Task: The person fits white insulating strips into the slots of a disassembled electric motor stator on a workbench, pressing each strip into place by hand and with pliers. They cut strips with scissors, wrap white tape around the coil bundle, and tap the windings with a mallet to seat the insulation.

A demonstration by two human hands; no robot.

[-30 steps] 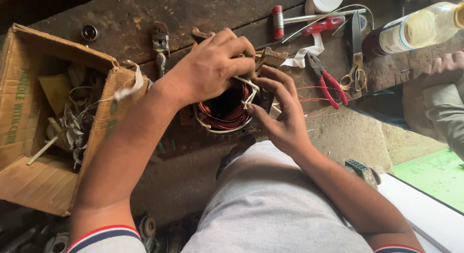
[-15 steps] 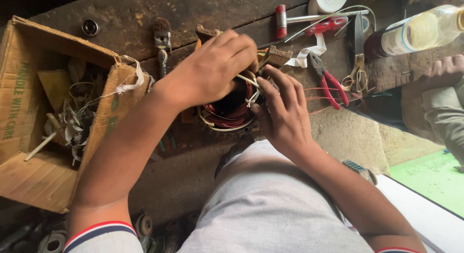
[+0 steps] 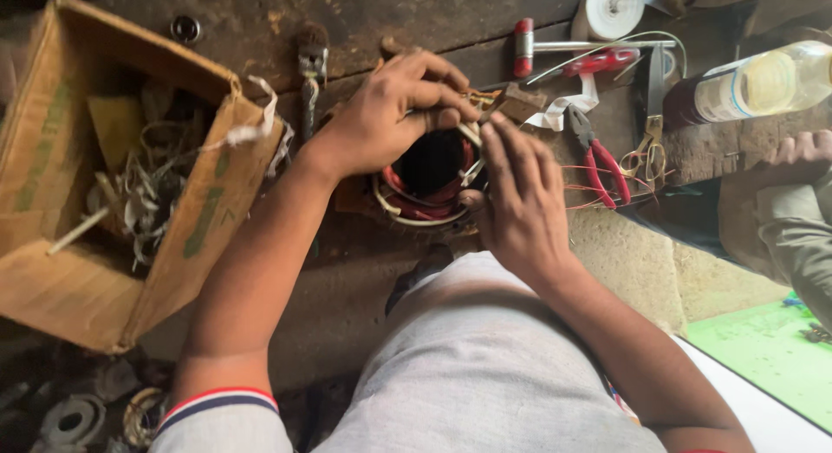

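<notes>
Round copper-wound stator [image 3: 425, 189], left hand [image 3: 390, 115] grip closed on its rim; right hand [image 3: 520, 202] pinching white sleeving

Open brown cardboard box [image 3: 61, 236] w/ green print on its flaps sat at left on the dark workbench, holding pale scrap strips. Clear plastic bottle [image 3: 763, 85] lay on its side at top right, w/ a white label, blue-edged, round its middle.
</notes>
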